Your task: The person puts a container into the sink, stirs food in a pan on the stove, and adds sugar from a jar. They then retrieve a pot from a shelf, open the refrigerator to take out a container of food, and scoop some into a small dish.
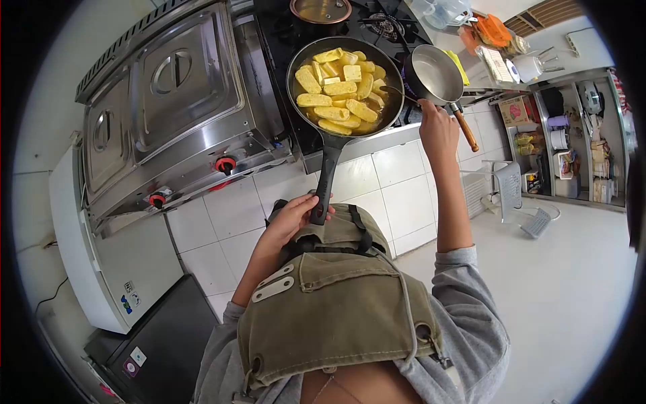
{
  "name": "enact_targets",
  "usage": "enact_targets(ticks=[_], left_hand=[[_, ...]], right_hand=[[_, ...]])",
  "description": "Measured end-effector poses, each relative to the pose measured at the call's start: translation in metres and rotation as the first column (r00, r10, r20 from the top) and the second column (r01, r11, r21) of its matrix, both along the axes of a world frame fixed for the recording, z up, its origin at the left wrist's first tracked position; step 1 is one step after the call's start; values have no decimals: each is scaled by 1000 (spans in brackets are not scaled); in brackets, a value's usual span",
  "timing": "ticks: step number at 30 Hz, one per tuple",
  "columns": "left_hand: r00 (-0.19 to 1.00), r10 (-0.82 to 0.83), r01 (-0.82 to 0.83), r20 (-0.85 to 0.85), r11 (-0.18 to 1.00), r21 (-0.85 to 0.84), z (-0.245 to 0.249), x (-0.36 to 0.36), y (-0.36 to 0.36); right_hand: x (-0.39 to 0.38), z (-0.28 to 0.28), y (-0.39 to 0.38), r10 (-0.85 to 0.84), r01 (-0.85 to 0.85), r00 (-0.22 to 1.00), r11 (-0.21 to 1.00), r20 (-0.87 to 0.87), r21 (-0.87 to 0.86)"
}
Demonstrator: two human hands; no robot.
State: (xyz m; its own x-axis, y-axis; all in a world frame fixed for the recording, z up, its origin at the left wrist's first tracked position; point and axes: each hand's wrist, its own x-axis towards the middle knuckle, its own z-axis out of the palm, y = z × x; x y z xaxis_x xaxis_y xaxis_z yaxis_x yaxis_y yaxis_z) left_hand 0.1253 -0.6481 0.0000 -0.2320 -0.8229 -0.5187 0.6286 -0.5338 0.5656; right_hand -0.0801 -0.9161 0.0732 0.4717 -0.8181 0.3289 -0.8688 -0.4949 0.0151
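Note:
A black frying pan (pixel 294 74) sits on the dark stove top, full of yellow pieces (pixel 340 88), some long and rounded, some blocky, in a brownish liquid. Its handle points toward me, and my left hand (pixel 296 214) is wrapped round the handle's end. At the pan's right rim, my right hand (pixel 437 124) grips a thin utensil (pixel 397 91) whose far end dips among the pieces. Just beyond that hand stands a small saucepan (pixel 437 73) with a wooden handle.
A lidded pot (pixel 321 9) stands behind the pan. On the left is a steel food warmer (pixel 182 101) with red-ringed knobs. Bags and an orange item (pixel 493 31) lie on the right counter. Farther right are stocked shelves (pixel 572 135) and a grey chair (pixel 508 185).

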Motion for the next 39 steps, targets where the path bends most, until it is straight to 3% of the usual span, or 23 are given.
enact_targets(ticks=[4, 6, 11, 22, 30, 34, 39], left_hand=[[999, -38, 38, 10, 999, -37, -3, 2, 1], [1000, -1, 1, 8, 1000, -20, 2, 0, 0], [1000, 17, -17, 15, 1000, -14, 1, -1, 1], [1000, -27, 28, 11, 999, -29, 1, 0, 1], [1000, -15, 15, -3, 999, -36, 0, 0, 1], [1000, -16, 16, 4, 1000, -25, 0, 0, 1], [1000, 7, -7, -3, 999, -46, -5, -2, 2]], right_hand=[[3, 6, 4, 14, -14, 1000, 1000, 4, -1], [4, 6, 6, -34, 42, 995, 995, -89, 92], [1, -5, 3, -3, 5, 1000, 992, -21, 124], [6, -33, -19, 74, -76, 996, 996, -49, -38], [-1, 7, 22, 5, 0, 997, 998, 72, -61], [-5, -7, 26, 51, -52, 991, 999, 126, 4], [-11, -20, 11, -2, 3, 995, 1000, 102, -2]])
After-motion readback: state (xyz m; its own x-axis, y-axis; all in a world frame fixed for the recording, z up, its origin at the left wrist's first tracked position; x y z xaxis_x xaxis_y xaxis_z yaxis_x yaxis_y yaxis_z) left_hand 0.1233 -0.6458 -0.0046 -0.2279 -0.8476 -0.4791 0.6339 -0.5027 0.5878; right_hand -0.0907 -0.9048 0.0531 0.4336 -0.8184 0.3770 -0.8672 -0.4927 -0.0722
